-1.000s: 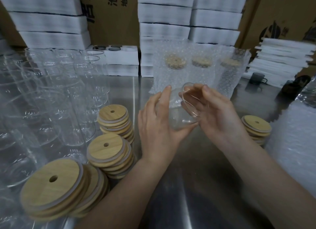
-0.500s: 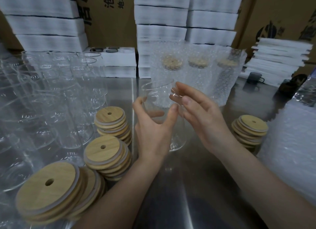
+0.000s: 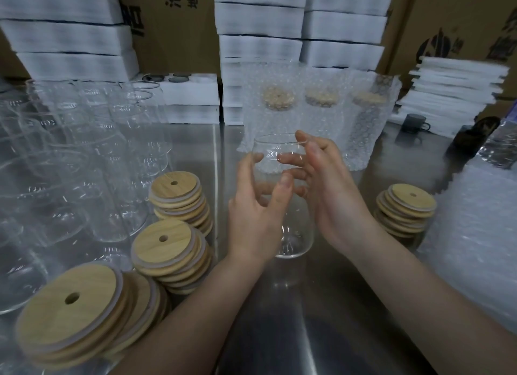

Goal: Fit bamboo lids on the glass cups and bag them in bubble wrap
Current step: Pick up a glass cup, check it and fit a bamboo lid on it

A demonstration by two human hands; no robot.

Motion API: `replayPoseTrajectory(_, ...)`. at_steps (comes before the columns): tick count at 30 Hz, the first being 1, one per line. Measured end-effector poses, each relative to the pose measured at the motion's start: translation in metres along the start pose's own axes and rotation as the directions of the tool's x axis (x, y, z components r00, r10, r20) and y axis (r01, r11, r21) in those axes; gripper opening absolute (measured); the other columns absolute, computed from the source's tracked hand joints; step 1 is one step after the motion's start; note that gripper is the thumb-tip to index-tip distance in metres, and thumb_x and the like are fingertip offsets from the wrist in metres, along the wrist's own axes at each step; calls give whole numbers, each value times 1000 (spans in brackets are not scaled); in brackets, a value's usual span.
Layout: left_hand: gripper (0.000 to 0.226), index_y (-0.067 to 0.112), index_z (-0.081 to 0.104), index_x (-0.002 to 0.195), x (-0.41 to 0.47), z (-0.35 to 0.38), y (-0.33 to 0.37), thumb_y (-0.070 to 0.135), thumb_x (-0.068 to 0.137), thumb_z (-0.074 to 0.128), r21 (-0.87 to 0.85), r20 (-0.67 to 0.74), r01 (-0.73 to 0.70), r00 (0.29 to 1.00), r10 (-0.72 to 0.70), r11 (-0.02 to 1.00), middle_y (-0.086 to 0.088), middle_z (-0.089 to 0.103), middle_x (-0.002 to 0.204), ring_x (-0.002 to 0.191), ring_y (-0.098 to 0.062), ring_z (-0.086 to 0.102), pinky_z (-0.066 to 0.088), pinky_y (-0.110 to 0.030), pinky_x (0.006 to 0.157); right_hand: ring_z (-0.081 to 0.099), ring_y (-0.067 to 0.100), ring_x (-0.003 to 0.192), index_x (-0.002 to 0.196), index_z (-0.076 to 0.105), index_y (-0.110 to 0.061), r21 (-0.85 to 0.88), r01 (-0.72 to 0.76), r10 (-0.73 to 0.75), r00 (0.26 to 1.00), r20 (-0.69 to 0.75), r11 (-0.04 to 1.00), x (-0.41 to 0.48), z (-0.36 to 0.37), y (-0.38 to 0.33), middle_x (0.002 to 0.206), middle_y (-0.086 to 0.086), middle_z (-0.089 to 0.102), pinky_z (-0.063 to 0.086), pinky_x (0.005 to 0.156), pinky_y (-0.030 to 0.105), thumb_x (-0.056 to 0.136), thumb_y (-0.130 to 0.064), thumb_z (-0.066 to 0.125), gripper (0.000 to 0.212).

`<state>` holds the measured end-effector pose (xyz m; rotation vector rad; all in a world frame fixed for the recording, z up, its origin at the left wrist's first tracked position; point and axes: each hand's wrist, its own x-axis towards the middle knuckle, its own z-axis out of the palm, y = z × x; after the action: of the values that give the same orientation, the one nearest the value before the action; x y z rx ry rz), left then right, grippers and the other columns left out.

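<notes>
A clear glass cup [image 3: 292,236] with no lid stands upright on the steel table [image 3: 279,318] at the centre. My left hand [image 3: 256,206] grips its left side, thumb in front and fingers seen through the glass. My right hand [image 3: 331,190] touches the cup's upper right side and rim with nearly straight fingers. Stacks of bamboo lids with straw holes lie left of the cup [image 3: 176,188], [image 3: 165,244], at the near left [image 3: 72,299], and on the right [image 3: 409,199]. Three lidded cups in bubble wrap [image 3: 279,103] stand behind the cup.
Several empty glass cups [image 3: 84,164] crowd the left of the table. A pile of bubble wrap bags [image 3: 475,234] lies at the right edge. White foam boxes [image 3: 260,22] and cardboard cartons line the back. A dark mug [image 3: 414,124] stands far right.
The cup was tilted on its side between both hands, then was turned upright and lowered onto the table. My right hand's fingers have straightened against it.
</notes>
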<state>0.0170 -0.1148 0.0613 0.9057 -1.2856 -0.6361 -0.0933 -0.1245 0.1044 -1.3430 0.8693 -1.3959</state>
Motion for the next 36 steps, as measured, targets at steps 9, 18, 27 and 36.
replayPoseTrajectory(9,47,37,49,118,3,0,-1,65,82,40,-192,48,90,996,-82,977,-17,67,84,69,-28,68,49,-26,50,56,16,92,110,70,-34,144,-109,110,994,0,984,4,-4,-2,105,-1,67,44,74,26,86,-47,62,29)
replayPoseTrajectory(18,67,26,54,118,23,-5,0,71,93,10,-658,138,537,776,-616,528,-21,74,91,85,-44,71,54,-65,74,66,20,102,104,63,-10,24,116,-118,987,108,993,-1,-7,-3,108,9,64,54,86,34,87,-17,59,18)
replayPoseTrajectory(27,77,20,41,140,25,-5,-2,76,91,19,-800,330,568,684,-651,192,-25,62,120,88,-42,71,56,-60,70,30,1,142,134,43,-32,-568,514,-170,819,549,642,-4,-16,-10,149,-3,39,26,109,10,59,-27,94,91)
replayPoseTrajectory(36,86,21,29,147,17,-1,3,78,83,39,-759,451,618,727,-518,206,-22,55,135,112,-41,63,55,-54,86,52,4,124,131,42,-44,-634,555,-396,831,391,538,-1,-17,8,138,-10,50,44,105,25,63,-56,79,78)
